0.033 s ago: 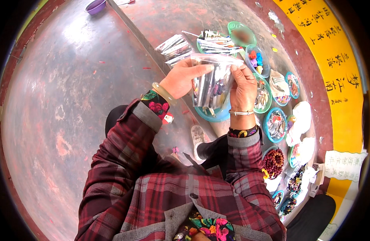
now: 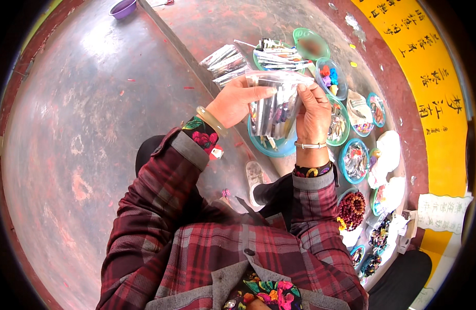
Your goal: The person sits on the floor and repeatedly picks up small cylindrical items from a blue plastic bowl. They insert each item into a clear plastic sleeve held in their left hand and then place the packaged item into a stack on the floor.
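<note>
Between both hands hangs a clear zip bag [image 2: 274, 111] holding several dark pens or similar thin sticks. My left hand [image 2: 235, 102] pinches its upper left edge, thumb on the front. On the upper right edge my right hand [image 2: 314, 111] is closed, its thumb near the seal. Below and partly behind the bag is a blue basin [image 2: 279, 150] with thin items in it. Beyond the hands, more packed clear bags [image 2: 225, 62] lie on the floor, beside a green basin heaped with white pen-like sticks [image 2: 279, 54].
On the right stand several basins, including a clear-blue one of colourful pieces [image 2: 346, 85], a blue one of wrapped items [image 2: 354, 161], and dark red beads [image 2: 351, 211]. An empty green basin [image 2: 313, 45] and a purple basin [image 2: 123, 8] are farther off. A raised strip [image 2: 176, 44] crosses the floor.
The bag has tilted slightly and its contents catch the light differently. Both hands keep their grip in nearly the same place.
</note>
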Tool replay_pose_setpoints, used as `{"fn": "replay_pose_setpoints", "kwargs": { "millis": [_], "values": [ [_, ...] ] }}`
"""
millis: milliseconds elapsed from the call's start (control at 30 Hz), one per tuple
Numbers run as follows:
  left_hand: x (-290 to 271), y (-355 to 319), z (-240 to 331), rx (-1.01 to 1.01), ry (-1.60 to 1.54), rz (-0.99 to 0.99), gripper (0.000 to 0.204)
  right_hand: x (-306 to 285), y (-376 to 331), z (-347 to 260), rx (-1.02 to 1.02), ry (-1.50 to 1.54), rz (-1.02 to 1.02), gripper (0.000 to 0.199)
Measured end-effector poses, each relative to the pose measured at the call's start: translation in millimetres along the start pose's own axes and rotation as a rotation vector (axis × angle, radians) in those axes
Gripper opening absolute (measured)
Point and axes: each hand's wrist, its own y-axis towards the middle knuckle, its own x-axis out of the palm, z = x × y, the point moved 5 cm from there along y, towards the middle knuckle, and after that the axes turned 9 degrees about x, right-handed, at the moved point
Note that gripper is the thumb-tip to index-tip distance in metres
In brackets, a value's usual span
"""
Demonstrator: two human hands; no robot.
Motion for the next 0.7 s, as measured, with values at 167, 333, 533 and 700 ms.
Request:
{"fn": "replay_pose_setpoints", "kwargs": {
  "millis": [167, 333, 533, 700],
  "values": [
    [7, -5, -4, -0.029, 0.156, -0.069, 0.039, 5, -2, -5, -0.014, 0.050, 0.044, 0.007],
    [11, -8, -2, -0.042, 0.303, -0.058, 0.038, 5, -2, -7, -0.022, 0.095, 0.000, 0.010],
    [8, -6, 2, 0.089, 0.185, -0.015, 0.034, 1, 2, 2, 0.060, 0.084, -0.026, 0.017],
    [-3, -5, 6, 0.094, 0.313, 0.017, 0.040, 6, 1, 6, 0.179, 0.115, -0.052, 0.018]
  ]
}}
